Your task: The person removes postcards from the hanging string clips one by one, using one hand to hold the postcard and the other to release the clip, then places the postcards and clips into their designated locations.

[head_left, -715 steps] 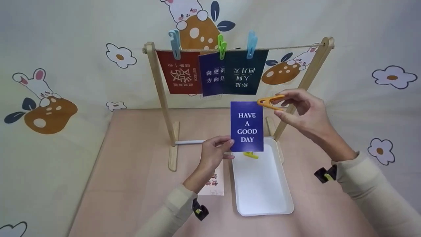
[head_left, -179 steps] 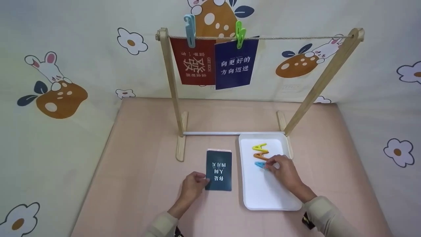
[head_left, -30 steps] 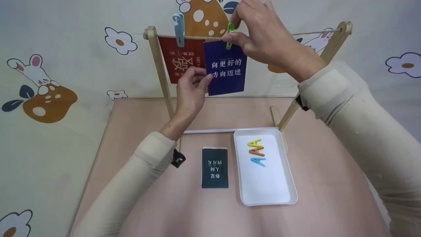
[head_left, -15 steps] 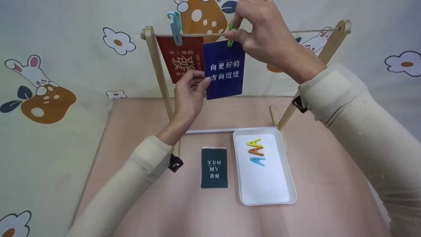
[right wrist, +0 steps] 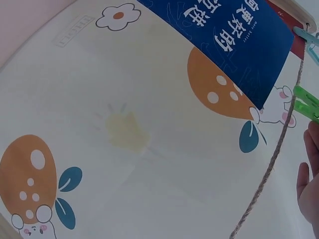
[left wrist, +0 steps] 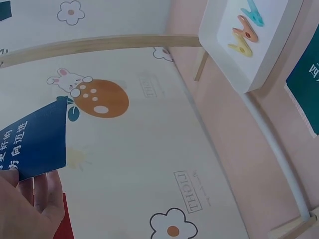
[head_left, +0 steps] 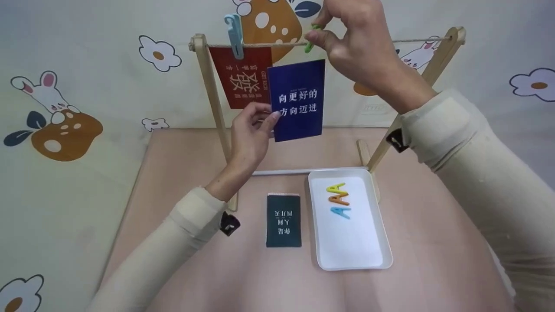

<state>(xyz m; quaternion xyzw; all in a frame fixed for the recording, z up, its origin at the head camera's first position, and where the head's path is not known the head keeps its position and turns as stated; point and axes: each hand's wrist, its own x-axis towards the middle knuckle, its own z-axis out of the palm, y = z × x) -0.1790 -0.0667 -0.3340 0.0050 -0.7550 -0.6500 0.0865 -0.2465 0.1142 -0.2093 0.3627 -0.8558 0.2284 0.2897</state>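
My left hand (head_left: 251, 136) pinches a dark blue card (head_left: 299, 121) with white characters by its left edge. The card is below the rope (head_left: 420, 40) and apart from it. Above the card, my right hand (head_left: 368, 52) pinches a green clothespin (head_left: 309, 46) at the rope. In the right wrist view, a gap separates the card (right wrist: 234, 45) from the green clothespin (right wrist: 306, 102); whether the clothespin still grips the rope I cannot tell. A red card (head_left: 243, 78) hangs at the rope's left end under a light blue clothespin (head_left: 235, 39).
The rope is strung between two wooden posts (head_left: 212, 95). On the pink table, a dark green card (head_left: 284, 240) lies over a paler one, left of a white tray (head_left: 351, 247). In the tray are a yellow (head_left: 336, 188), an orange (head_left: 339, 199) and a blue clothespin (head_left: 340, 212).
Within the last second the blue card has come out of the green clothespin and moved down. The dark green card and its blue clothespin, earlier on the rope, are now on the table and in the tray.
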